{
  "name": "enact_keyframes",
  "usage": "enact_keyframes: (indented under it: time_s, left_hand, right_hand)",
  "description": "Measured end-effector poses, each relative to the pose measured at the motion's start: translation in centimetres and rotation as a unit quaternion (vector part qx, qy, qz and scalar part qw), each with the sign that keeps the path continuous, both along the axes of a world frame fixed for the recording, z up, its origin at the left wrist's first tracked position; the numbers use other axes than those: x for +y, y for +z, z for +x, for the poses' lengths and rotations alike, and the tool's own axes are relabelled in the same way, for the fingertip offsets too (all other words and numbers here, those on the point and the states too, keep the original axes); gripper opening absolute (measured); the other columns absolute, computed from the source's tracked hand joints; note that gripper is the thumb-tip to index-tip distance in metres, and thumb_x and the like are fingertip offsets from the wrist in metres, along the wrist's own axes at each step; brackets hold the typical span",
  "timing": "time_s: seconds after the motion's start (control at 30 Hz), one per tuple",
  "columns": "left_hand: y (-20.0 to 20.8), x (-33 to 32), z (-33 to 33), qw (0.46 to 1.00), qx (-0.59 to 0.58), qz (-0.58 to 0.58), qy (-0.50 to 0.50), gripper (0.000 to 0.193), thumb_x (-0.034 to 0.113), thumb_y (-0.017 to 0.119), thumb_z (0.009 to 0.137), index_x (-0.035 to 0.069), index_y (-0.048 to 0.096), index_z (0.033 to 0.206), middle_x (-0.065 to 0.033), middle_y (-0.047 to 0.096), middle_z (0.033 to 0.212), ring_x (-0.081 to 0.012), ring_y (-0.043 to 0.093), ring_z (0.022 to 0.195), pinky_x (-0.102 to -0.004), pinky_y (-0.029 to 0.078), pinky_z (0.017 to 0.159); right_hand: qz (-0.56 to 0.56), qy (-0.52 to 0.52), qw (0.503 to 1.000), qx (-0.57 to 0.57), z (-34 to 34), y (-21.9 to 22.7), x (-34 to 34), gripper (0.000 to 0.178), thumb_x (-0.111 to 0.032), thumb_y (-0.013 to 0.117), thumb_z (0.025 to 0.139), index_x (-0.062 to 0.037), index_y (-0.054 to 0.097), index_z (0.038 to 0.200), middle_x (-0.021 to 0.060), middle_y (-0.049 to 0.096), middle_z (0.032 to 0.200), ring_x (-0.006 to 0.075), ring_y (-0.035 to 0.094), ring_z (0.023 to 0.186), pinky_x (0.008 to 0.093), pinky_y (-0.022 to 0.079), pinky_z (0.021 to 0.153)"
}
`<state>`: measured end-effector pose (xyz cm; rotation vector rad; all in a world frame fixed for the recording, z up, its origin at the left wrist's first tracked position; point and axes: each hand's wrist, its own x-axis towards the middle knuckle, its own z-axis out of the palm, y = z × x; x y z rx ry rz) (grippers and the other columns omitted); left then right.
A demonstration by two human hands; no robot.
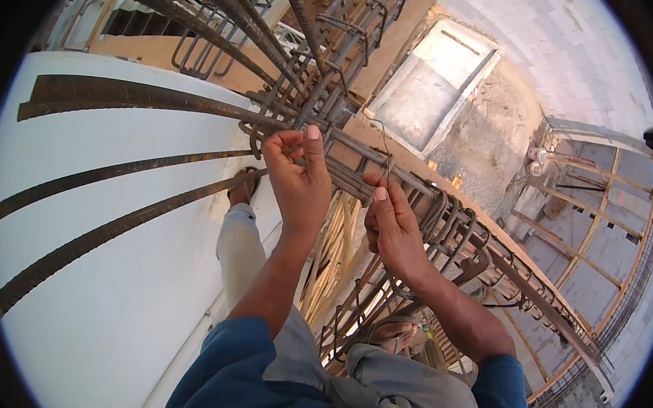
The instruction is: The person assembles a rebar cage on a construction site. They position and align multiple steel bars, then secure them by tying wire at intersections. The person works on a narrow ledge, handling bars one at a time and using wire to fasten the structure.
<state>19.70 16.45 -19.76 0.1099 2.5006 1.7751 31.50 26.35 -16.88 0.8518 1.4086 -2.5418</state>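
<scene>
Left hand (301, 182) and right hand (400, 235) over a steel bar cage (353, 152), a thin wire (384, 136) at the right hand.
The right hand pinches the wire between thumb and fingers, its free length rising above the fingertips; the left hand, just beside it, has curled fingers and a raised thumb, and whether it grips anything I cannot tell. Steel hoops (454, 218) sit just right of the right hand, long ribbed rods (151, 102) spread out left of the left hand, and wooden poles (331, 257) lie below, between the forearms.
</scene>
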Motion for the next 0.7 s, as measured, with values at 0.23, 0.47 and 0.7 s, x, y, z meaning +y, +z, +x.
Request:
enact_keyframes:
  time_s: [0.23,0.47,0.7]
  left_hand:
    - [3.4,-0.3,-3.7,0.98,0.139,0.031,0.137,0.045,0.028,0.065,0.093,-0.002,0.038,0.113,-0.0105,0.045,0.106,-0.0152,0.045,0.097,-0.03,0.04,0.09]
    - [12.0,-0.8,-9.7,0.95,0.171,0.26,0.0,0.033,0.03,0.044,0.1,0.01,0.042,0.073,-0.0028,0.04,0.062,-0.0127,0.042,0.055,-0.0271,0.041,0.059]
    - [11.3,-0.3,-10.2,0.962,0.097,0.257,-0.008,0.047,0.029,0.036,0.101,0.017,0.02,0.058,0.0039,0.018,0.046,-0.007,0.013,0.04,-0.0234,0.013,0.038]
  right_hand:
    - [0.271,-0.115,0.951,-0.091,-0.5,-4.4,6.1,0.036,-0.034,0.04,0.104,-0.0029,0.057,0.111,0.0023,0.047,0.07,0.0108,0.044,0.057,0.0271,0.039,0.052]
    - [0.651,0.033,0.719,-0.244,-1.1,-11.2,8.1,0.028,-0.022,0.044,0.096,0.0001,0.058,0.088,0.0257,0.064,0.076,0.0408,0.063,0.066,0.0474,0.051,0.067]
    - [0.636,0.062,0.717,-0.278,-1.9,-11.8,7.3,0.026,-0.025,0.046,0.094,-0.0044,0.056,0.082,0.022,0.062,0.061,0.04,0.063,0.059,0.0488,0.051,0.064]
